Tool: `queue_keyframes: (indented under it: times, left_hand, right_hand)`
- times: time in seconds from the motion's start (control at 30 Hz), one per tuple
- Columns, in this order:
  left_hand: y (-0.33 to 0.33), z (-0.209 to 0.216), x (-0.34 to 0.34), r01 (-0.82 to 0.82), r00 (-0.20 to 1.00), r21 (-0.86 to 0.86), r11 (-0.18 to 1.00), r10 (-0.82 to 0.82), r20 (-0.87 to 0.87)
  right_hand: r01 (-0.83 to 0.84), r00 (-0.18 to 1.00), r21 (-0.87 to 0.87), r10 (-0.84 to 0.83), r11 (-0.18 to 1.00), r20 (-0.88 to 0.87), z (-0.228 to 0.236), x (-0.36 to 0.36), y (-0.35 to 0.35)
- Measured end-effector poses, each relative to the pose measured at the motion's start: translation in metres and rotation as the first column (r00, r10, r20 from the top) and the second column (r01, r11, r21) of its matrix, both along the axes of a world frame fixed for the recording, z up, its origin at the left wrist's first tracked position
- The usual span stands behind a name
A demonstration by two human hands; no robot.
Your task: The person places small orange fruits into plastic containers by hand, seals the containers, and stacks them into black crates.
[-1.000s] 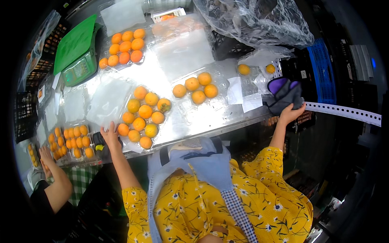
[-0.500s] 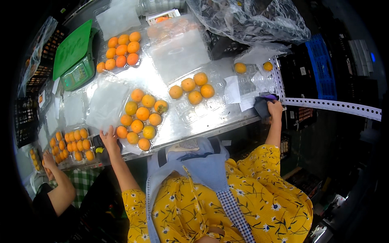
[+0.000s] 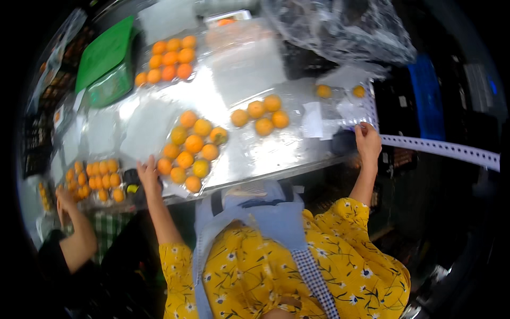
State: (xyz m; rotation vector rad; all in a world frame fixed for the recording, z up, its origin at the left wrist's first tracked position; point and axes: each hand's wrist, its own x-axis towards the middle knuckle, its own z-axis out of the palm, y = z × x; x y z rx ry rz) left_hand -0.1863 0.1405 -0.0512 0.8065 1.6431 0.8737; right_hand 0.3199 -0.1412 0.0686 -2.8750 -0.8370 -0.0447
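Currently, left hand (image 3: 150,174) loosely spread beside orange fruits (image 3: 194,143); right hand (image 3: 367,141) near dark bundle (image 3: 343,142), grip unclear.

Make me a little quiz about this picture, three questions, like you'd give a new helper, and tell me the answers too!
1. Pick one: what colour is the top of the scale?
A) blue
B) green
C) red

2. True or false: the right hand is closer to the white strip with holes than the left hand is.

3. Count: how many orange fruits sit in the group just left of the white paper?

Key:
1. B, green.
2. True; the left hand is over on the other side of the picture.
3. Five.
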Motion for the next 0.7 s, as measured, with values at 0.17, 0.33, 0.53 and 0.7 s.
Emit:
queue_keyframes:
  times: [0.17,0.33,0.53,0.7]
  left_hand:
    - [0.017,-0.031,-0.016,0.218,0.923,0.073,0.973,-0.181,-0.341]
    - [-0.001,0.029,0.022,0.207,0.817,0.097,0.973,-0.118,-0.564]
    - [-0.034,0.032,0.031,0.314,0.733,0.427,0.848,0.069,-0.677]
    - [-0.056,0.048,0.045,0.393,0.767,0.482,0.783,0.010,-0.641]
  right_hand:
    - [-0.183,0.910,0.376,0.301,0.908,-0.283,-0.014,-0.073,0.078]
    - [-0.550,0.525,0.514,0.751,0.658,-0.400,-0.030,-0.180,0.156]
    - [-0.818,0.336,0.444,0.930,0.366,-0.147,-0.039,-0.247,0.228]
    - [-0.918,0.192,0.368,0.978,0.147,0.087,-0.060,-0.268,0.273]
